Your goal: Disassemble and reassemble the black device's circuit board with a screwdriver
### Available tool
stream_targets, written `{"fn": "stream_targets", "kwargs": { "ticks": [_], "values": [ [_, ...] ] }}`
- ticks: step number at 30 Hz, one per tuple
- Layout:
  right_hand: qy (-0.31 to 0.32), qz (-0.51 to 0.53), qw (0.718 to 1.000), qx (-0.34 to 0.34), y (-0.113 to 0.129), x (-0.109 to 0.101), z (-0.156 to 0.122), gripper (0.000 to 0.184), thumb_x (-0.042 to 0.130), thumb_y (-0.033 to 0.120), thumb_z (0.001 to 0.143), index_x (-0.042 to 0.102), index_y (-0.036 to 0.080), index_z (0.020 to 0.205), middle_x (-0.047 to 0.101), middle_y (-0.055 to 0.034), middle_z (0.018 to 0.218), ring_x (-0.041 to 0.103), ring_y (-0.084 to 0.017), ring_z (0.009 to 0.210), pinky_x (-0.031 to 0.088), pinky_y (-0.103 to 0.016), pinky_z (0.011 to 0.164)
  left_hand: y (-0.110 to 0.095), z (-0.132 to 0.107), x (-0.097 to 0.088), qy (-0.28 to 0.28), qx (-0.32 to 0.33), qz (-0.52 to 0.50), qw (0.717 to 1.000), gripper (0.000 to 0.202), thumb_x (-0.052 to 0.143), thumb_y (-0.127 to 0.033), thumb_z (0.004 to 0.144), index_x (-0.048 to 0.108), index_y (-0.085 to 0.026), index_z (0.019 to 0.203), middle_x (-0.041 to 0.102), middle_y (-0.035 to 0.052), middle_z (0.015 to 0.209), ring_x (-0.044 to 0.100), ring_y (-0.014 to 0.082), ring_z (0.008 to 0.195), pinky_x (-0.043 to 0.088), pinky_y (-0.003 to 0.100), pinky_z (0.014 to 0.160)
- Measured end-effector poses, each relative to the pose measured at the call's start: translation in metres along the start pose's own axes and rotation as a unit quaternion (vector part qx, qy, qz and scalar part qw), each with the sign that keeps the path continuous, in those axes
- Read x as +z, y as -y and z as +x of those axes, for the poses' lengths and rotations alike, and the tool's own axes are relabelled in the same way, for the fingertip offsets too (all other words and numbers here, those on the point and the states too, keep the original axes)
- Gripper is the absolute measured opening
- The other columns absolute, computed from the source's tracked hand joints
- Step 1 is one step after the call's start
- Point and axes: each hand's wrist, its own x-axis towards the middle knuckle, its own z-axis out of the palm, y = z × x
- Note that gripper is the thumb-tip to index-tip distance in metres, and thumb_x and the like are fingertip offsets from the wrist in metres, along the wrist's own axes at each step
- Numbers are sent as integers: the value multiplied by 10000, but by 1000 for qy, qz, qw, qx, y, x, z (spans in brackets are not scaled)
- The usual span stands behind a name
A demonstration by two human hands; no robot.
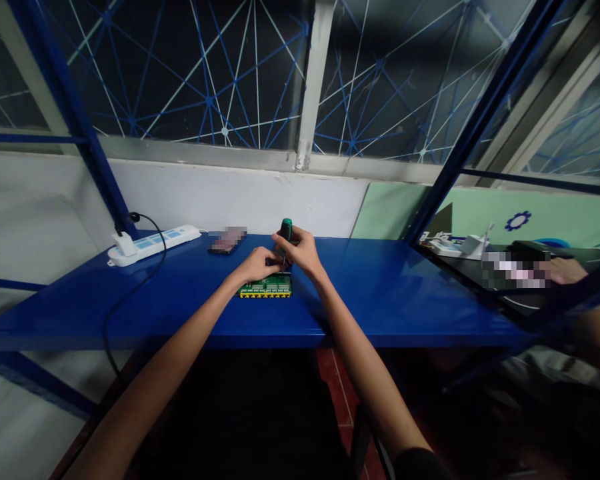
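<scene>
**Me, a screwdriver and a board on a blue desk**

So the only clear marking I've got around here is a dark blue gear logo on the pale green panel off to my right. There's white lettering near the post too, but it's too small to read.

My right hand is wrapped around the green-and-black handle, pretty much upright over the board's far right part. The left hand has its fingers bunched at the board's back edge, blocking my view of that bit; can't tell if they're pinching anything. The board sits near the desk's middle, yellow strip facing me.

Left side: a white power strip with a plug in it, a black cable drooping over the front edge, and a phone, screen blurred. Far right, someone else's hand beside another blurred patch.
</scene>
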Motion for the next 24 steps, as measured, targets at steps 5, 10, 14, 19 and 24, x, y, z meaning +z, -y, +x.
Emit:
{"fn": "stream_targets", "kwargs": {
  "ticks": [5, 10, 14, 19, 24],
  "values": [
    [-1, -1, 1000, 2, 0, 0, 0, 390, 655, 555, 780, 640, 184, 900, 671, -38, 700, 522, -116, 485, 430, -283, 465, 3, 1, 1, -17, -17, 8, 1000, 252, 690, -334, 752, 790, -132, 865, 765, 102, 865, 679, 213, 809, 499, 302, 730],
    [-7, -9, 1000, -2, -1, 0, 1, 388, 652, 555, 783, 647, 182, 891, 672, -44, 698, 547, -126, 523, 437, -275, 479, 0, -1, 0, -7, -4, 9, 1000, 251, 665, -330, 769, 791, -139, 873, 766, 94, 870, 683, 211, 811, 493, 296, 730],
    [-7, -4, 1000, -8, -1, 0, 1, 391, 649, 557, 784, 651, 179, 886, 676, -48, 708, 547, -123, 522, 434, -271, 473, -1, -1, 0, 1, 5, 10, 1000, 244, 661, -305, 762, 794, -142, 886, 768, 91, 889, 689, 217, 830, 495, 297, 761],
    [-2, 2, 1000, 1, 0, 0, 0, 401, 651, 570, 778, 635, 183, 886, 664, -27, 679, 480, -97, 417, 412, -278, 417, 1, 0, 1, -17, -22, 16, 999, 243, 688, -329, 743, 791, -138, 853, 766, 93, 847, 679, 213, 792, 488, 294, 709],
    [-4, 2, 1000, 0, 0, 0, 0, 382, 652, 553, 779, 634, 188, 890, 664, -34, 699, 518, -116, 473, 427, -288, 451, 0, -1, 0, -5, -9, 9, 1000, 242, 690, -327, 753, 785, -143, 878, 767, 96, 884, 685, 215, 834, 498, 308, 760]
  ]
}}
